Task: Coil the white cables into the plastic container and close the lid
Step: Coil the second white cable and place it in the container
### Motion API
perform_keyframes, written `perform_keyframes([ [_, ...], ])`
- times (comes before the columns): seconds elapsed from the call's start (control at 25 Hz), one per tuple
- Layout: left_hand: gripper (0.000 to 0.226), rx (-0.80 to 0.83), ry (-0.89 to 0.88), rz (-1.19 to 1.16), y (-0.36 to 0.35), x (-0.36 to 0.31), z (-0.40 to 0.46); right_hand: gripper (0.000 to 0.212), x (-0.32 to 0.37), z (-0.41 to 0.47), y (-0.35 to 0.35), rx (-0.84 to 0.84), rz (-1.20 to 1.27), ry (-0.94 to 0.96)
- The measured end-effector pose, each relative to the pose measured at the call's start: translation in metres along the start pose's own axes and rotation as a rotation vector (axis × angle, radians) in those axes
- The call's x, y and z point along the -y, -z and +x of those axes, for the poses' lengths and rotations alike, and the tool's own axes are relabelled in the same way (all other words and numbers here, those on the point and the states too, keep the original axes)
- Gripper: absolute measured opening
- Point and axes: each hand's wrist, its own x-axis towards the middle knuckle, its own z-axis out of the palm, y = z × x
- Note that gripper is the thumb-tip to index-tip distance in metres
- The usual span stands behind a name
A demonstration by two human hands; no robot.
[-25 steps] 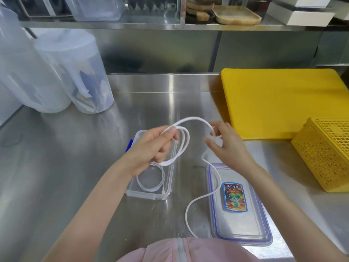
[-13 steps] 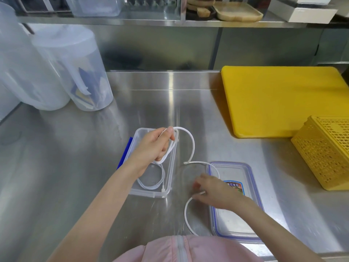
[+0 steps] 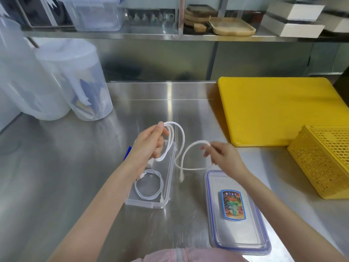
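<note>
Under both your hands is the steel counter (image 3: 75, 176), everything staged on it. Beyond your right hand (image 3: 224, 157) sits a yellow cutting board (image 3: 279, 110), and out to that hand's right a yellow basket (image 3: 323, 159); neither matters for this job.

Directly below your left hand (image 3: 151, 146) is the clear plastic container (image 3: 168, 190), open. One thin cable (image 3: 149, 188) is already coiled flat inside it, toward the end nearest you. That one looks done.

Below and toward you from your right hand lies the lid (image 3: 236, 233), flat on the counter, beside the container and not touching it. Not fitted yet.

The second, thicker white cable (image 3: 181, 135) is mid-coil. Your left hand is clenched around a few finished loops, held up above the container's far end. Your right hand pinches the next bend of the same cable between fingertips, between the two hands' height-wise level. The loose tail hangs down between your hands, its plug (image 3: 181, 178) dangling just above the counter between container and lid.

Progress, my read: roughly halfway. Left to do: wrap the short remaining tail onto the bundle, drop the bundle in next to the first coil, then seat the lid and press it shut.
</note>
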Motion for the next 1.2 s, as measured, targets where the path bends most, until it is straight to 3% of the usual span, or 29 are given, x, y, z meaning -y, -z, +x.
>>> perform_keyframes([
  [0.12,0.036,-0.02,-0.042,-0.061,-0.001,-0.012,0.008,0.027,0.015,0.026,0.019,-0.162,0.489,-0.14],
  [0.2,0.037,-0.03,-0.06,-0.097,0.001,-0.019,0.012,0.03,0.019,0.034,0.024,-0.148,0.742,-0.242],
  [0.32,0.035,-0.017,-0.084,-0.147,0.003,-0.023,0.013,0.032,0.014,0.035,0.015,-0.04,0.866,-0.408],
  [0.56,0.036,0.025,-0.116,-0.28,0.008,-0.036,0.015,0.031,-0.004,0.02,-0.019,0.217,0.658,-0.661],
  [0.84,0.037,0.049,-0.117,-0.272,-0.003,-0.037,0.018,0.014,-0.001,0.004,-0.031,0.506,0.266,-0.474],
  [1.0,0.038,0.039,-0.073,-0.277,-0.004,-0.026,0.016,0.031,-0.002,0.002,-0.028,0.493,0.188,-0.44],
  [1.2,0.037,0.041,-0.032,-0.318,0.0,-0.017,0.015,0.025,-0.007,-0.001,-0.018,0.504,0.29,-0.442],
])
